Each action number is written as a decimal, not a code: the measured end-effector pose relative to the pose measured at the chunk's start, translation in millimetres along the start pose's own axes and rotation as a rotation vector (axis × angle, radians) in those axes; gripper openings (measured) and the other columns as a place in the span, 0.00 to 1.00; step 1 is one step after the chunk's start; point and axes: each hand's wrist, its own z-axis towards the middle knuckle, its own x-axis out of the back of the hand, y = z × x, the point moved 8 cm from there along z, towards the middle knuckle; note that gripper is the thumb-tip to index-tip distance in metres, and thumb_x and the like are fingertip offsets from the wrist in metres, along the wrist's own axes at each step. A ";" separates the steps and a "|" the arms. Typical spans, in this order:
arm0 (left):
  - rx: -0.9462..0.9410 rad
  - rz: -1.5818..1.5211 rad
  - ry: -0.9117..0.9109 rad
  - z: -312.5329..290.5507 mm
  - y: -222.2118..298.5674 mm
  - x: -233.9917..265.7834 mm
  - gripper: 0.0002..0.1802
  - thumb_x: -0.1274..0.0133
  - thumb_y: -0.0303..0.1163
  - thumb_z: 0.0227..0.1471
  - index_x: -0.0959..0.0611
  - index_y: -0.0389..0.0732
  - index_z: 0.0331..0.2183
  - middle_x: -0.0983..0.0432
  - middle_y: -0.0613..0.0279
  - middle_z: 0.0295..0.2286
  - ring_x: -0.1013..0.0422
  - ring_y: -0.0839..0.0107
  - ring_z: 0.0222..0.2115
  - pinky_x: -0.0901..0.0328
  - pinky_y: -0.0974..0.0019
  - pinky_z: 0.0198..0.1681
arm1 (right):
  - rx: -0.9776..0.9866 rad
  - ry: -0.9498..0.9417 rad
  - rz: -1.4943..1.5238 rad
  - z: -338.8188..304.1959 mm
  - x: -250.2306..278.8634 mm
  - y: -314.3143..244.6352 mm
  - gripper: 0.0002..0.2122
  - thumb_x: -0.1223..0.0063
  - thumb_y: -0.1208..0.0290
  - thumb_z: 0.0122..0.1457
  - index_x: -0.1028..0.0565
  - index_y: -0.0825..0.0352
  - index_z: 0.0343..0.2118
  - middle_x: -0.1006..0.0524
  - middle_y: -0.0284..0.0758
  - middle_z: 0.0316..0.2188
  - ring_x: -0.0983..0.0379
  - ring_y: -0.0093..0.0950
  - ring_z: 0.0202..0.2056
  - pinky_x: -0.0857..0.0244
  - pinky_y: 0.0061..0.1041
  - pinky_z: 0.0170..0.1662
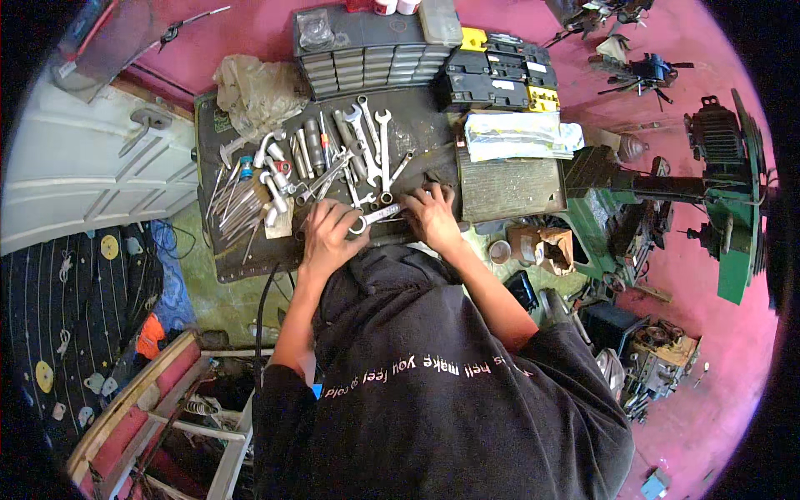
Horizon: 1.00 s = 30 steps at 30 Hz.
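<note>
Low over the near edge of the workbench, a silver combination wrench (379, 217) lies across between my two hands. My left hand (329, 235) is closed at its left end, thumb beside the ring-shaped head. At the other end my right hand (433, 221) has its fingers curled down over the wrench, hiding that tip. A dark rag (440, 172) lies just beyond my right fingers. Ahead of my hands lie several larger wrenches (384, 150), side by side. Left of these are sockets and dark cylindrical tools (313, 146), silver angled socket handles (275, 193) and a bundle of thin rods (242, 208).
A grey drawer cabinet (367, 71) stands at the back, with a crumpled plastic bag (258, 96) on its left. Black tool cases (483, 87) and a ribbed board (510, 187) are at the right. A green machine (737, 275) stands far right; a white door (100, 158) is left.
</note>
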 end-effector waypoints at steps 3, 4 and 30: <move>-0.059 -0.013 0.006 18.4 19.0 4.0 0.17 0.28 0.28 0.35 0.15 0.38 0.32 0.21 0.60 0.32 0.27 0.57 0.38 0.30 0.54 0.43 | 0.012 0.067 -0.089 5.4 15.3 -0.4 0.17 0.41 0.71 0.54 0.20 0.59 0.48 0.24 0.38 0.41 0.33 0.46 0.54 0.47 0.54 0.61; -0.064 -0.017 -0.003 24.3 24.6 5.8 0.18 0.28 0.28 0.35 0.15 0.38 0.33 0.21 0.60 0.32 0.27 0.57 0.38 0.30 0.54 0.43 | 0.011 0.080 -0.090 6.4 21.6 -0.9 0.17 0.41 0.71 0.54 0.20 0.59 0.48 0.24 0.38 0.41 0.33 0.46 0.54 0.47 0.54 0.61; -0.348 0.044 0.254 255.1 179.3 43.2 0.27 0.24 0.28 0.35 0.14 0.41 0.42 0.18 0.64 0.33 0.27 0.60 0.33 0.33 0.56 0.39 | -0.043 0.432 0.490 51.2 222.2 50.8 0.11 0.35 0.72 0.56 0.17 0.63 0.43 0.18 0.34 0.37 0.28 0.37 0.48 0.47 0.40 0.57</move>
